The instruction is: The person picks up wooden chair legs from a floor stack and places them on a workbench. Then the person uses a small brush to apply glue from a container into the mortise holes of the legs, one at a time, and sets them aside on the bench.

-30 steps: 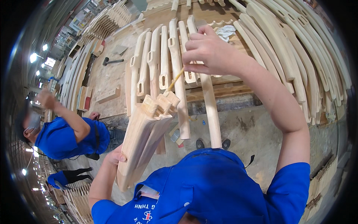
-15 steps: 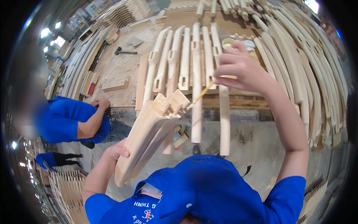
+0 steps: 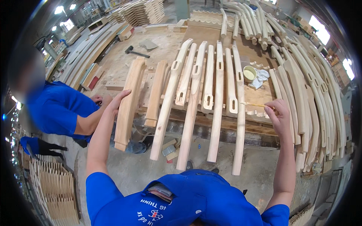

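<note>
My left hand [image 3: 120, 101] is against the left side of a pale wooden rail [image 3: 131, 100] with stepped, shaped ends, its thumb over the edge and its other fingers partly hidden. The rail lies at the bench's front edge, its near end jutting out. My right hand [image 3: 278, 115] pinches a thin yellow brush [image 3: 255, 104], its pale tip pointing left to a curved wooden leg [image 3: 240, 113]. Several slotted legs, such as a long one [image 3: 217, 113], lie side by side between my hands. A shorter shaped rail [image 3: 155, 94] rests beside the held one.
A cup of pale yellow paste [image 3: 249, 74] stands by a crumpled white cloth [image 3: 260, 79]. A hammer [image 3: 136, 51] lies farther back on the bench. Stacked curved parts [image 3: 316, 101] fill the right side. A co-worker in blue [image 3: 60, 109] stands close at the left.
My left hand has brought the wooden rail from in front of my body up and left onto the bench. The brush, earlier at the raised wood's end, has moved right and down with my right hand.
</note>
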Demonstrator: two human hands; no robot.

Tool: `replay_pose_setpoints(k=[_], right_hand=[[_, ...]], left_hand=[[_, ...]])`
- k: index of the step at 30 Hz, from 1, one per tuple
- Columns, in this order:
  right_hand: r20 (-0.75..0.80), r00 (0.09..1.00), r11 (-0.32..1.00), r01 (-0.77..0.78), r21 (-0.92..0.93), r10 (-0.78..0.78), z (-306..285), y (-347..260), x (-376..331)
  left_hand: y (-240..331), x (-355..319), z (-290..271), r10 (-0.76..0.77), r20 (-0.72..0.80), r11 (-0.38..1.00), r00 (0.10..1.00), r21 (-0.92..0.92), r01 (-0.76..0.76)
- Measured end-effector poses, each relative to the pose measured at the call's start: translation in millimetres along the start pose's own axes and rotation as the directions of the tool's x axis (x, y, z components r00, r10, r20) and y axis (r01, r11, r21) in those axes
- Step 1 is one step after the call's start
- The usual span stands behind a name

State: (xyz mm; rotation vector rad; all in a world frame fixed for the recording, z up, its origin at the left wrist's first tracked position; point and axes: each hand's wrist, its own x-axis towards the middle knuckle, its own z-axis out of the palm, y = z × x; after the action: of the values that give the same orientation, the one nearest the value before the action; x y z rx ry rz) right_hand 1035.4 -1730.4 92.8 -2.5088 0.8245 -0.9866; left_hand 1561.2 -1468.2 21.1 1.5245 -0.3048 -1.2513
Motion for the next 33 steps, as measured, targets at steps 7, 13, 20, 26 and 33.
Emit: replay_pose_setpoints(k=[7,13,20,26,33], right_hand=[[-0.067,0.973,0.975,-0.22,0.014,0.22,-36,2,-42],[-0.131,0.883,0.892,-0.439,0.103,0.45,-51,18,-80],[-0.091,0.881,0.856,-0.421,0.302,0.465,-11,32,-74],[-0.005,0.817,0.713,-0.5,0.492,0.577,12,68,-71],[0.085,0.824,0.477,-0.404,0.78,0.56,43,103,-48]], left_hand=[[-5,122,-8,-0.008,0.103,0.997,0.995,-0.075,0.015],[-11,155,18,-0.055,0.096,0.991,0.994,0.127,0.042],[-3,146,-6,0.441,-0.34,0.343,0.831,0.919,0.194],[-19,51,121,0.432,0.12,0.478,0.894,0.81,-0.34],[-83,-39,141,0.252,0.106,0.699,0.962,0.668,-0.257]])
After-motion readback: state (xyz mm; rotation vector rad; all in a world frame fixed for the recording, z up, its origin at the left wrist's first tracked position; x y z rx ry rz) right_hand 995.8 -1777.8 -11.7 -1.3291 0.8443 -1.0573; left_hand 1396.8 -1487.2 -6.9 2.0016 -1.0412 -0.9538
